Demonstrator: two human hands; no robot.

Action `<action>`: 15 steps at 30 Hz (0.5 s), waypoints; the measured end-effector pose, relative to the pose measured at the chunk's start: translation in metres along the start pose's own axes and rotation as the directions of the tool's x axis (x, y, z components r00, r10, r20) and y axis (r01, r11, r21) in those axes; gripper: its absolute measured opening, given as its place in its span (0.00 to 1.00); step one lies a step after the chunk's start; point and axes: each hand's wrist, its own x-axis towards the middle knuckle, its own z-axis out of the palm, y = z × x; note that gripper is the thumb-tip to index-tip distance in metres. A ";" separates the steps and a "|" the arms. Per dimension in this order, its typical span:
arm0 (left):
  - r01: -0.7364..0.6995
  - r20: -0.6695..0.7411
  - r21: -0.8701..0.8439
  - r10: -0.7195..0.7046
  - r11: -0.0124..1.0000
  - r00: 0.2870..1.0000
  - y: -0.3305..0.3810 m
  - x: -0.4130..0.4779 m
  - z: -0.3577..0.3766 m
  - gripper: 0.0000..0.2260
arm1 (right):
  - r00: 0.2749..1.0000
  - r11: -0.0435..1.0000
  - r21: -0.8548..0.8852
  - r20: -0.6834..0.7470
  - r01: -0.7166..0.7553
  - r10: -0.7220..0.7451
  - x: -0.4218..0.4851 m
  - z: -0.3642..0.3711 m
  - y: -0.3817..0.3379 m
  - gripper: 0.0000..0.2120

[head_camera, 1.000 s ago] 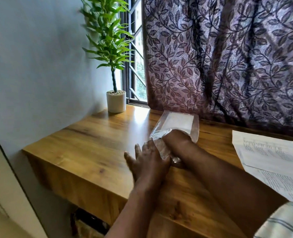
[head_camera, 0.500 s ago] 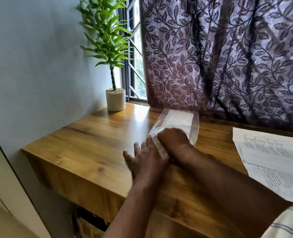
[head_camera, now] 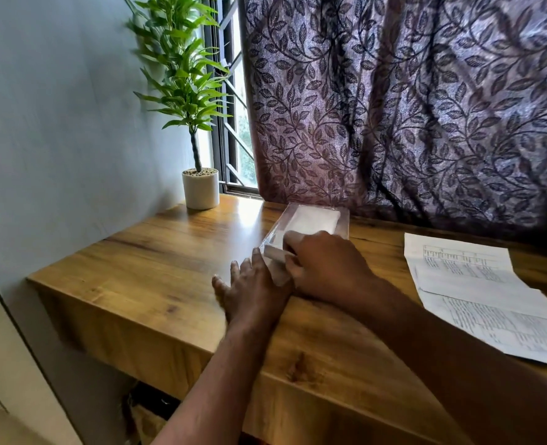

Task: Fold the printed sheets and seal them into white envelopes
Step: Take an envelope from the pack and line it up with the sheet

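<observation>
A clear plastic pack of white envelopes [head_camera: 310, 220] lies on the wooden table [head_camera: 156, 261] near the curtain. My right hand [head_camera: 326, 268] sits at the pack's near end, its fingers curled round the edge of a white envelope [head_camera: 274, 252] that sticks out of the plastic. My left hand [head_camera: 249, 290] lies just left of it, fingers straight, against the crumpled open end of the pack. Printed sheets [head_camera: 477, 284] lie overlapped at the right of the table.
A potted green plant [head_camera: 200, 187] stands in the back left corner by the window. A patterned curtain [head_camera: 410, 107] hangs along the table's far edge. The table's left edge [head_camera: 41, 279] drops off beside a grey wall.
My right hand has come back out of the plastic pack toward me, and a white envelope edge now shows in its fingers. My left hand has stayed almost where it was.
</observation>
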 end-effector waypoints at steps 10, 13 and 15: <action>0.035 -0.036 0.025 -0.034 0.999 0.999 -0.005 0.004 0.005 0.49 | 0.921 0.973 0.223 -0.388 0.067 0.025 -0.036 -0.090 0.036 0.05; 0.036 -0.021 -0.010 -0.036 0.999 0.999 -0.002 0.004 0.002 0.47 | 0.881 0.967 0.255 -0.463 0.026 0.098 -0.047 -0.112 0.058 0.06; -0.016 -0.046 -0.181 0.007 0.983 0.999 -0.001 0.005 -0.001 0.43 | 0.844 0.960 0.281 -0.512 -0.009 0.158 -0.055 -0.127 0.076 0.07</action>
